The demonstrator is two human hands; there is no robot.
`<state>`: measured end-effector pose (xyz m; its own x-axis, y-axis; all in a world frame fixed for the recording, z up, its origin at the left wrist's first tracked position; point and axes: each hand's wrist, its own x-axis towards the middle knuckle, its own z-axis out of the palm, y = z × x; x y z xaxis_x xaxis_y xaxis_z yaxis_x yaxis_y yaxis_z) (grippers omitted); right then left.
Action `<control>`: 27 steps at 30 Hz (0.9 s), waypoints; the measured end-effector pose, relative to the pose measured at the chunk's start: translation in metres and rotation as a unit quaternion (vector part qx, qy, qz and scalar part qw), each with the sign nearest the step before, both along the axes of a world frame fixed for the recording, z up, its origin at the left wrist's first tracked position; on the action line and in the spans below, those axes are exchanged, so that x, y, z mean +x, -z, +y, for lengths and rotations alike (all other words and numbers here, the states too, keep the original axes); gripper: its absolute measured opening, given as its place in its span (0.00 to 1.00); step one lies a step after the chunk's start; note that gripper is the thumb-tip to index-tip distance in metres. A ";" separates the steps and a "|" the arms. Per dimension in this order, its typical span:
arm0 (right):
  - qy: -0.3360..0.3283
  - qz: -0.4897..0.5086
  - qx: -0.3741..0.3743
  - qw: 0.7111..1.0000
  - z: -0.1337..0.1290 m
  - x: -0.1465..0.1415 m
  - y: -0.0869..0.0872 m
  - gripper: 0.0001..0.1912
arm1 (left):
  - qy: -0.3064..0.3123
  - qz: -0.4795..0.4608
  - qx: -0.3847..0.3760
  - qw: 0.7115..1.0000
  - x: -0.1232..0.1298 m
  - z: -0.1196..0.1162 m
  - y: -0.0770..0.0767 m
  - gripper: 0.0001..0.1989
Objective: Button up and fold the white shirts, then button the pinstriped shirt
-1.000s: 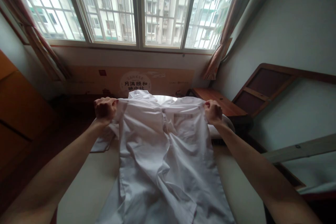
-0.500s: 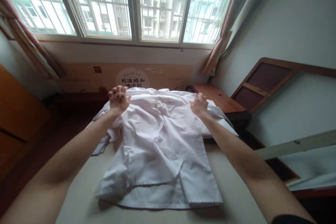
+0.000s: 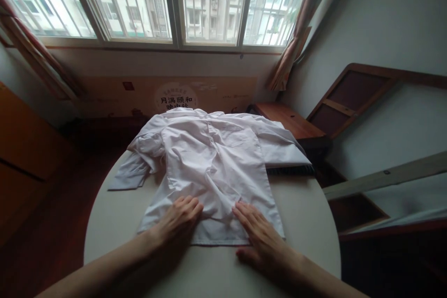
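A white long-sleeved shirt (image 3: pixel 216 163) lies spread on the pale round table (image 3: pixel 303 223), its hem toward me and its shoulders at the far side. Creases run down its middle, and a chest pocket shows at the upper right. My left hand (image 3: pixel 179 219) rests on the lower left of the shirt, palm down, fingers together and slightly bent. On the lower right, my right hand (image 3: pixel 260 230) lies flat with fingers stretched out and the thumb over the table near the hem. Neither hand grips the cloth.
Under the right sleeve is a dark folded item (image 3: pixel 291 170). A brown wooden table (image 3: pixel 288 120) stands behind at the right, near a wooden frame (image 3: pixel 349 102) against the wall. A printed cardboard panel (image 3: pixel 223 88) leans below the window (image 3: pixel 209 4).
Both hands have come from the shirt's shoulder area down toward me, onto its lower part near the hem. The sleeves now show at both sides.
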<state>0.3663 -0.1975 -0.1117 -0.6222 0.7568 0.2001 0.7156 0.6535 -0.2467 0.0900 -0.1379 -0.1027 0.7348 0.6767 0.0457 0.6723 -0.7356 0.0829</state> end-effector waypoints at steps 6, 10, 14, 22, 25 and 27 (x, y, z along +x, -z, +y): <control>0.031 0.015 0.079 0.996 0.008 0.015 -0.003 0.13 | -0.137 -0.265 0.017 0.954 -0.033 0.009 -0.020 0.10; 0.004 -0.018 0.096 0.995 0.010 0.032 -0.016 0.19 | -0.112 -0.257 -0.032 0.959 -0.062 -0.003 -0.069 0.09; -0.044 -0.073 0.172 0.981 0.014 0.032 -0.025 0.23 | -0.014 0.007 -0.111 0.994 -0.066 -0.014 -0.075 0.07; 0.073 0.053 0.167 0.982 0.026 0.009 -0.042 0.13 | 0.101 0.047 0.159 0.981 -0.020 -0.033 -0.035 0.24; 0.245 0.288 0.082 0.922 0.033 0.009 -0.056 0.15 | 0.137 0.046 0.179 0.973 -0.009 -0.030 -0.032 0.13; 0.335 0.447 0.010 0.830 0.041 0.012 -0.057 0.17 | 0.107 0.016 0.160 0.981 -0.008 -0.024 -0.029 0.11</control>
